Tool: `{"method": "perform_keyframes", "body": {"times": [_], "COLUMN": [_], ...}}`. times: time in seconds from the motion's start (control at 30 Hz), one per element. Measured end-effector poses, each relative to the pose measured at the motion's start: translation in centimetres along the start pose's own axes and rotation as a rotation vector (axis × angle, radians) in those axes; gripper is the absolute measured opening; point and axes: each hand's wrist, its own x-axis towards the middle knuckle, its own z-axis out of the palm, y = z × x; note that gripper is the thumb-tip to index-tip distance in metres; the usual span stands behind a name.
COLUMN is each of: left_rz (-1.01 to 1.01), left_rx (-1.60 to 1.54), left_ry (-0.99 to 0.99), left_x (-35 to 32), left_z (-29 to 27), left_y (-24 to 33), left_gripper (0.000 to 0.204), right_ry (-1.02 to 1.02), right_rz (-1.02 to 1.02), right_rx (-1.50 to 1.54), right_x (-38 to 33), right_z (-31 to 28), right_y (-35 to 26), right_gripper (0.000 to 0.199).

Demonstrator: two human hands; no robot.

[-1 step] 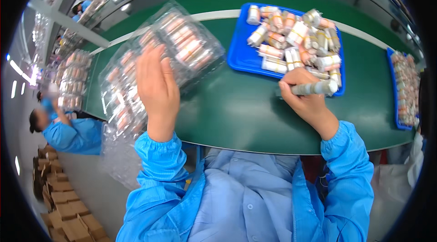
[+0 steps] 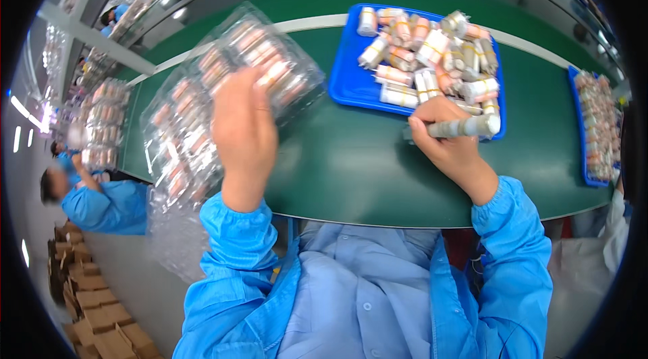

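Observation:
My left hand is over a clear plastic blister tray on the left of the table. Its fingers look stretched out, though motion blurs them, and nothing shows in them. Pale and pink banded rolls fill the tray's pockets. Closed around a long pale cylindrical roll, my right hand is at the near edge of a blue tray. The roll's white end points right. A loose heap of short rolls, several with yellow bands, lies in the blue tray.
The green table has a second blue tray of rolls at its far right. Filled clear packs are stacked at the left, beside a seated person in blue. Cardboard boxes cover the floor at lower left.
My left hand has shifted a little to the right over the clear tray. My right hand keeps its hold on the long roll. The whole view has slid slightly.

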Motion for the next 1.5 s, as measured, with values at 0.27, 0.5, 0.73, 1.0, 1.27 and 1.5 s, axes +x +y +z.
{"method": "perform_keyframes", "body": {"times": [0.27, 0.5, 0.73, 1.0, 1.27, 1.5], "left_rz": [0.142, -0.023, -0.335, -0.355, 0.009, 0.036], "left_rx": [-0.241, -0.504, -0.763, -0.929, -0.611, -0.629], "left_ry": [-0.622, -0.684, -0.636, -0.711, -0.661, -0.702], "left_x": [0.2, 0.0, 0.0, -4.6, -5.3, -5.2], "left_z": [11.0, 12.3, 9.3, 8.0, 8.9, 8.3], "left_y": [6.4, 4.9, 4.3, 6.2, 6.4, 6.9], "left_gripper": [0.038, 0.04, 0.043, 0.058, 0.053, 0.058], "right_ry": [0.139, 0.14, 0.174, 0.117, 0.076, -0.033], "right_rz": [-0.027, 0.011, 0.033, 0.104, 0.048, 0.201], "right_rx": [-0.004, 0.019, 0.038, 0.131, 0.086, 0.096], "right_x": [1.1, 1.1, 1.1, 0.4, 0.3, 0.1], "right_z": [-1.0, -1.0, -1.2, 0.0, -0.1, 0.0], "right_y": [0.4, 0.5, 0.9, 0.3, -0.2, 0.2], "right_gripper": [0.012, 0.011, 0.01, 0.01, 0.01, 0.014]}}
